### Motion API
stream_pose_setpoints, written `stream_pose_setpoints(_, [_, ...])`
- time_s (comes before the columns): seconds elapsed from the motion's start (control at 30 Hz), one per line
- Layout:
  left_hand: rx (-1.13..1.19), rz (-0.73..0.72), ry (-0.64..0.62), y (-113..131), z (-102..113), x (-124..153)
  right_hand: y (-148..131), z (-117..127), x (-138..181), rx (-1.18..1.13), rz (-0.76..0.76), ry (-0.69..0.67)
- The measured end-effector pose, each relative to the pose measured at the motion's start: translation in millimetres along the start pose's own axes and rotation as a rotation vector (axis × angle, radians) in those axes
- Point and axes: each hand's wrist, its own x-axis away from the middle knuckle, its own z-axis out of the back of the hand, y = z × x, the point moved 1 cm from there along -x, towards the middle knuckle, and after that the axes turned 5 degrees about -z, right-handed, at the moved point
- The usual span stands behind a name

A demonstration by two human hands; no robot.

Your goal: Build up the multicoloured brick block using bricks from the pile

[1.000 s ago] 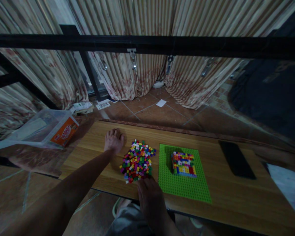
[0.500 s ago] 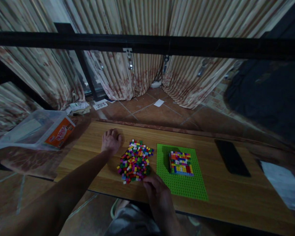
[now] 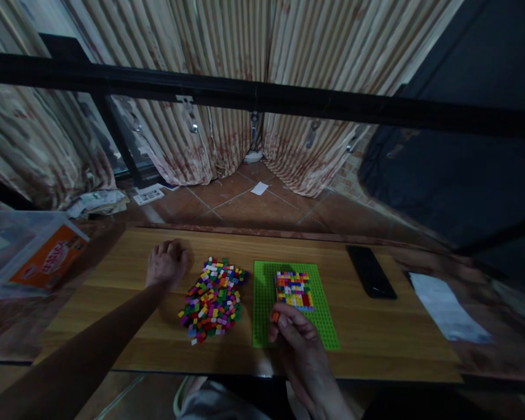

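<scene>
My right hand (image 3: 301, 338) pinches a small orange-red toy brick (image 3: 275, 316) between thumb and fingertips. It hovers over the near part of a green studded baseplate (image 3: 321, 315). Just beyond it on the plate sits a block built of multicoloured bricks (image 3: 294, 289), its near left corner partly covered by my fingers. My left hand (image 3: 165, 265) rests on the tabletop with fingers loosely bent and a little apart, holding nothing that I can see. Between that hand and the plate lies a loose pile of small coloured bricks (image 3: 214, 300).
A black phone (image 3: 371, 271) and a white sheet (image 3: 448, 306) lie right of the plate. A clear plastic box with an orange label (image 3: 48, 256) stands left of the wooden table (image 3: 135, 326). Papers (image 3: 98, 202) lie on the floor beyond, before striped curtains (image 3: 227, 134) and a dark bar (image 3: 227, 87).
My right hand has moved from the near edge of the brick pile rightward over the baseplate, with an orange-red brick now showing in its fingers. The camera view has turned to the right.
</scene>
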Motion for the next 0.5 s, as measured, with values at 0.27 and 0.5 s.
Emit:
stream_pose_setpoints(0.27, [0.003, 0.000, -0.008, 0, 1, -1, -10, 18, -9, 0.133, 0.094, 0.129])
stream_pose_setpoints(0.5, [0.012, -0.010, 0.022, -3, -4, -2, -39, 56, -26, 0.641, 0.345, 0.354])
